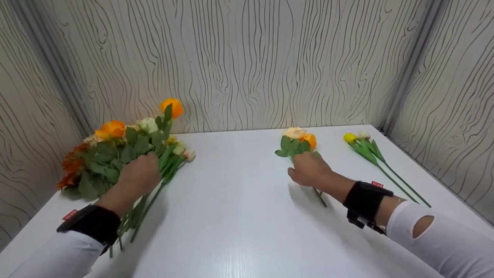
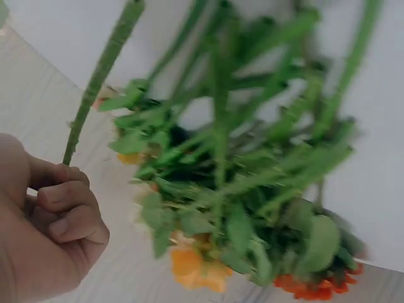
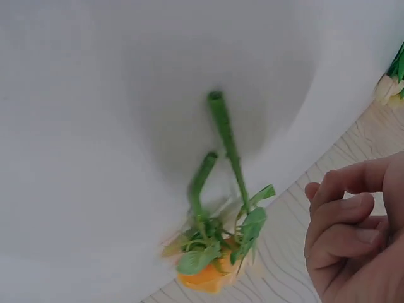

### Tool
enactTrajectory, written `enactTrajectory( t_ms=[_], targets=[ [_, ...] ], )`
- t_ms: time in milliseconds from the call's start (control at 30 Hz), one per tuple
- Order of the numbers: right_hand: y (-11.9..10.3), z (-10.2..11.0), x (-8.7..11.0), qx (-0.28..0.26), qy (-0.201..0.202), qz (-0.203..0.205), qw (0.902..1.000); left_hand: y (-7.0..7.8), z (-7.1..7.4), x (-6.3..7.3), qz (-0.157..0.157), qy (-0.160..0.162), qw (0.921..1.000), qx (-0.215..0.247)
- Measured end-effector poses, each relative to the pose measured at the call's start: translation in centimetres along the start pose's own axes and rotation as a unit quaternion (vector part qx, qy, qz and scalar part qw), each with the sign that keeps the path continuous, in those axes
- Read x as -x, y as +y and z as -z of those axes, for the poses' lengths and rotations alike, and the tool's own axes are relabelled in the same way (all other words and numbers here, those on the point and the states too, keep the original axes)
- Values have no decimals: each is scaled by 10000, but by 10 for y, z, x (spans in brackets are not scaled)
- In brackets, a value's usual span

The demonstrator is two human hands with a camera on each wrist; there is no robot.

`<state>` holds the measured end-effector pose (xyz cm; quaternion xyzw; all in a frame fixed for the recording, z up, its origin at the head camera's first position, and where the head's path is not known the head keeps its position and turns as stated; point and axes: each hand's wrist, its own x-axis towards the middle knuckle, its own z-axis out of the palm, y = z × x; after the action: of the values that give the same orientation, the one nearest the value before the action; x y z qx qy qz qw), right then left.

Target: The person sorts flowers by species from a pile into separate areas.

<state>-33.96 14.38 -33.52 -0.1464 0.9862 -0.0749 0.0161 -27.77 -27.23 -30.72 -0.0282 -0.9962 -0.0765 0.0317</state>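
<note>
I have both white-sleeved arms (image 1: 447,235) stretched forward, well apart. Bare left hand (image 1: 139,173) pinching, knuckles up; bare right hand (image 1: 310,170) palm down, loosely curled.

Orange flower (image 1: 175,108), dark-lined pale wall (image 1: 239,61)

At the table's (image 1: 231,193) left, we note the left hand (image 1: 139,173) covering part of the bunch (image 1: 104,152); the left wrist view blurs its stems (image 2: 219,145). The table's near edge is cut off.
</note>
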Motion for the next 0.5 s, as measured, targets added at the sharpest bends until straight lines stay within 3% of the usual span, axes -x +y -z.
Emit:
enactTrajectory(
  t_ms=[67, 167, 267, 367, 500],
  targets=[
    [-11, -2, 1, -458, 184, 380, 9981, 18, -3, -2, -87, 143, 9996, 223],
    [-29, -6, 5, -1391, 176, 724, 9875, 50, -13, -3, -369, 274, 9959, 776],
    [-46, -10, 11, -2179, -31, 839, 9724, 83, -26, -4, -656, 270, 9851, 1569],
    [-59, -15, 20, -2842, -375, 1171, 9508, 113, -37, -5, -802, 142, 9640, 2532],
    [-72, -23, 32, -3658, -883, 1559, 9133, 143, -46, -6, -901, -254, 9209, 3784]
  ],
)
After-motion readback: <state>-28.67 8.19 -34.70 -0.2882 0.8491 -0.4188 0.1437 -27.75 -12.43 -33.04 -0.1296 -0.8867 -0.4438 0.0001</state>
